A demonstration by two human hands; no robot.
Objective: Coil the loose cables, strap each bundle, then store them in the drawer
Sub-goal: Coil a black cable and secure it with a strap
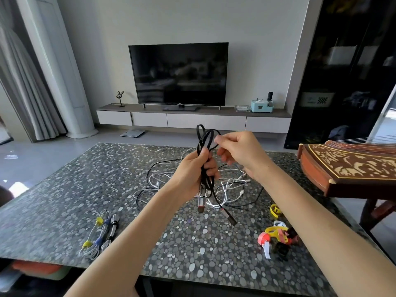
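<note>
3 strapped bundles [100,234] done. left hand [194,168] grips folded black usb cable [205,142], right hand [240,151] pinches its loop; unstrapped. tangled cables [227,187], straps [276,234] wait; none stored yet.

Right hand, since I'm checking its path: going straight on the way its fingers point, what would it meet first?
The right hand points leftward at the black cable loops, which its fingertips seem to pinch; just beyond is the left hand gripping the coil.

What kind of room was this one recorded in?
Most likely a home living room: a black flat-screen television on a low white-drawered wall console, with a pebble-patterned dark coffee table in front.
</note>
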